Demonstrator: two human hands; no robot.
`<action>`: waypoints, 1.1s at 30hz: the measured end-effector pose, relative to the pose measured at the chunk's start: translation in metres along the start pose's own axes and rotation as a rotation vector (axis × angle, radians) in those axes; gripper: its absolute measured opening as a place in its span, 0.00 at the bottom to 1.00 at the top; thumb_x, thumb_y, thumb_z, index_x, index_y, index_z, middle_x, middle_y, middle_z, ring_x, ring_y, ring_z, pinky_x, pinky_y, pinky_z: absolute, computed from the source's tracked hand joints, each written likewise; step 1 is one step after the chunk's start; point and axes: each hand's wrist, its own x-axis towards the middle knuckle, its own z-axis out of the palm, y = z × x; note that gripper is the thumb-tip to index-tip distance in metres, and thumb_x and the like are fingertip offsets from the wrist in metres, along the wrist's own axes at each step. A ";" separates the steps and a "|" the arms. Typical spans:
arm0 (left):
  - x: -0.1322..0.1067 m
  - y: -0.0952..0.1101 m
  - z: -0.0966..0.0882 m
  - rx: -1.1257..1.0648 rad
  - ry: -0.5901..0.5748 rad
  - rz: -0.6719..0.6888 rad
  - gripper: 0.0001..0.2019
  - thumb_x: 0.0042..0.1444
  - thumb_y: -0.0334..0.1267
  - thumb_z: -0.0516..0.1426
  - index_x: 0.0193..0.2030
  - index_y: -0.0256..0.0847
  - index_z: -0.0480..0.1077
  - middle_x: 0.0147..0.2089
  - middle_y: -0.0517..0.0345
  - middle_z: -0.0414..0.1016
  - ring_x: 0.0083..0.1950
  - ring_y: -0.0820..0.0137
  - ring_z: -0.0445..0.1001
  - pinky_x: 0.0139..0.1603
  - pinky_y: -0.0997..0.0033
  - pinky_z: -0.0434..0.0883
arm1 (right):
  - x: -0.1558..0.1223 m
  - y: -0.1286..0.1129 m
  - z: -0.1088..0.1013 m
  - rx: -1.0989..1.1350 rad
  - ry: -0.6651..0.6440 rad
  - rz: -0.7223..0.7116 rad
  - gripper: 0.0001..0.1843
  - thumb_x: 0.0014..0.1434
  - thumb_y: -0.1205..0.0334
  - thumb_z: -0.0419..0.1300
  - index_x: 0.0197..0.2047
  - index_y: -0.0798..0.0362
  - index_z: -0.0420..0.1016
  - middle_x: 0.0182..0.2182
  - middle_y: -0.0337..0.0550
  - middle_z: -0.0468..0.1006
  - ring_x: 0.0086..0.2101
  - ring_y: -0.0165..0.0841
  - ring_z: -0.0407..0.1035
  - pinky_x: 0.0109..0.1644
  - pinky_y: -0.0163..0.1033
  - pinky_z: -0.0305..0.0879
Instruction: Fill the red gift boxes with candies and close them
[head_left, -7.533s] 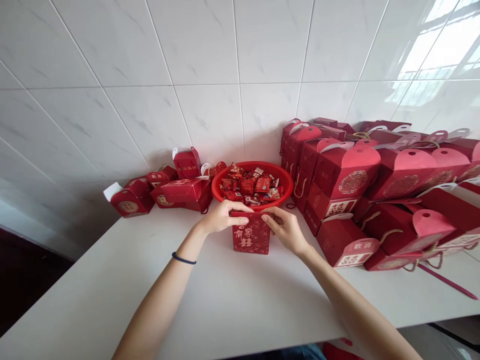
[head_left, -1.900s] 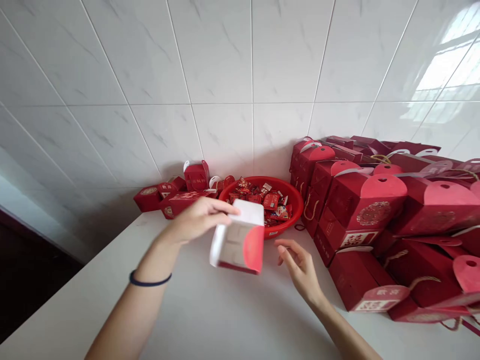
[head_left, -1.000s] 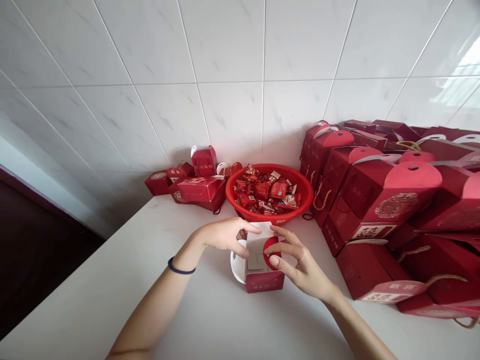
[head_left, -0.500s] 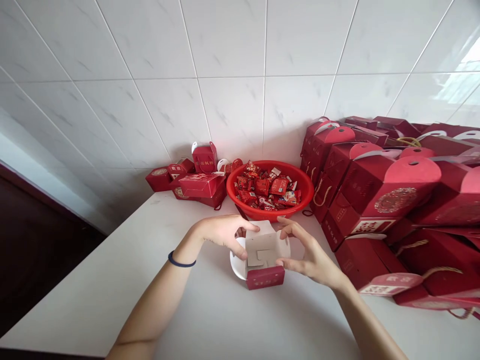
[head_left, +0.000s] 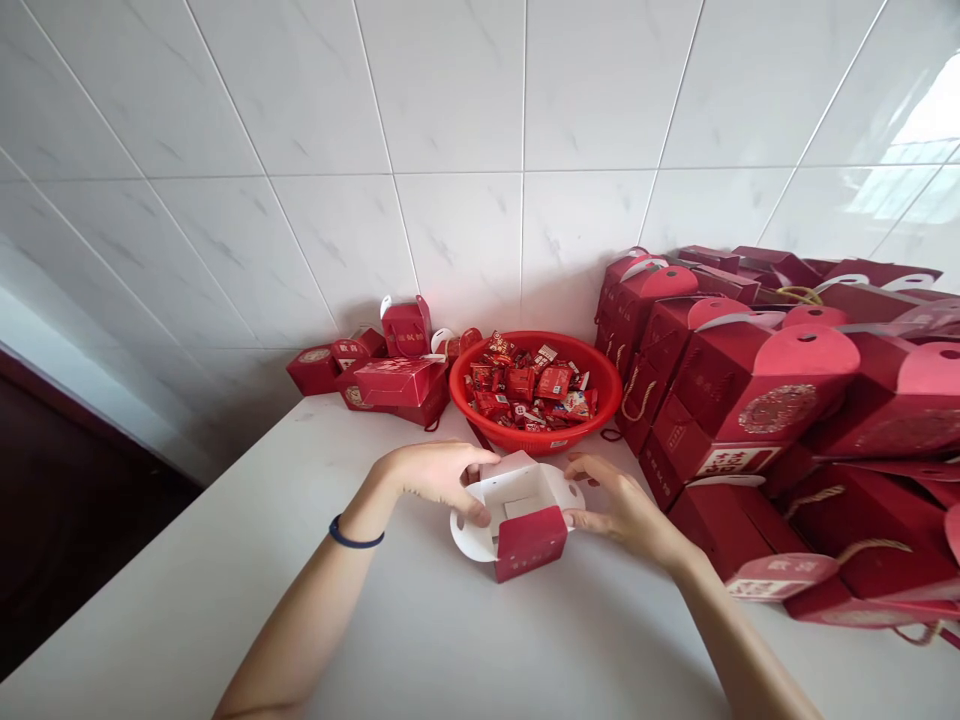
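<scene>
A small red gift box stands on the white table, its top open and its white inside showing. My left hand grips the box's left side, fingers curled over the rim beside a round white flap. My right hand holds the right side, fingers pinched on the other flap. Just behind the box sits a red bowl heaped with wrapped red candies.
A big pile of closed red gift boxes fills the right side of the table. A few more red boxes lie against the tiled wall to the bowl's left. The table's left edge drops to a dark floor.
The box was turned over in my left hand, then set upright on the table. Both hands have spread its top flaps apart, and the box now stands open.
</scene>
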 end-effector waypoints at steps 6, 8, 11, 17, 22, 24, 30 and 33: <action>-0.010 0.000 -0.012 -0.045 0.241 0.088 0.23 0.57 0.51 0.60 0.56 0.42 0.73 0.42 0.56 0.80 0.41 0.66 0.78 0.40 0.73 0.69 | 0.021 -0.027 -0.015 -0.033 0.307 -0.116 0.12 0.64 0.52 0.59 0.40 0.52 0.76 0.38 0.46 0.79 0.39 0.35 0.73 0.44 0.37 0.68; -0.004 0.000 -0.020 -0.035 0.382 0.139 0.21 0.61 0.49 0.57 0.56 0.41 0.74 0.44 0.55 0.81 0.43 0.65 0.78 0.43 0.71 0.71 | 0.041 -0.036 -0.020 0.008 0.363 -0.111 0.10 0.62 0.54 0.60 0.39 0.52 0.76 0.36 0.44 0.79 0.36 0.34 0.73 0.43 0.37 0.67; 0.020 -0.001 -0.036 0.028 0.549 0.123 0.18 0.61 0.43 0.56 0.54 0.39 0.76 0.50 0.53 0.81 0.48 0.63 0.79 0.49 0.69 0.72 | 0.082 -0.035 -0.024 0.148 0.395 -0.011 0.09 0.56 0.56 0.63 0.35 0.53 0.77 0.35 0.42 0.80 0.36 0.34 0.73 0.43 0.37 0.67; 0.085 -0.025 -0.061 0.097 0.632 -0.121 0.15 0.57 0.27 0.56 0.48 0.36 0.78 0.52 0.47 0.81 0.53 0.60 0.78 0.56 0.67 0.71 | 0.144 0.001 -0.016 0.332 0.477 0.251 0.03 0.48 0.63 0.62 0.27 0.53 0.74 0.26 0.40 0.77 0.31 0.33 0.72 0.38 0.37 0.68; 0.124 -0.040 -0.061 0.066 0.649 -0.243 0.10 0.58 0.35 0.63 0.47 0.37 0.77 0.54 0.44 0.78 0.57 0.57 0.75 0.60 0.56 0.70 | 0.151 0.012 -0.015 0.471 0.376 0.357 0.03 0.48 0.63 0.63 0.28 0.53 0.74 0.23 0.39 0.77 0.26 0.32 0.73 0.28 0.33 0.67; 0.134 -0.044 -0.059 0.015 0.649 -0.270 0.09 0.60 0.37 0.63 0.46 0.36 0.76 0.52 0.47 0.78 0.55 0.60 0.76 0.58 0.53 0.71 | 0.150 0.013 -0.016 0.497 0.353 0.379 0.03 0.47 0.64 0.64 0.28 0.53 0.74 0.23 0.39 0.76 0.26 0.30 0.72 0.26 0.31 0.65; 0.138 -0.050 -0.058 -0.252 0.771 -0.111 0.08 0.54 0.32 0.64 0.42 0.36 0.79 0.46 0.49 0.82 0.49 0.60 0.79 0.53 0.63 0.73 | 0.153 0.014 -0.014 0.557 0.326 0.365 0.05 0.46 0.64 0.65 0.28 0.54 0.74 0.23 0.39 0.76 0.26 0.30 0.73 0.26 0.30 0.65; 0.134 -0.051 -0.057 -0.409 0.794 0.035 0.14 0.56 0.36 0.63 0.50 0.37 0.77 0.49 0.49 0.81 0.49 0.63 0.79 0.51 0.67 0.74 | 0.155 0.017 -0.014 0.600 0.323 0.359 0.07 0.46 0.64 0.66 0.30 0.54 0.75 0.25 0.39 0.77 0.26 0.30 0.73 0.26 0.30 0.65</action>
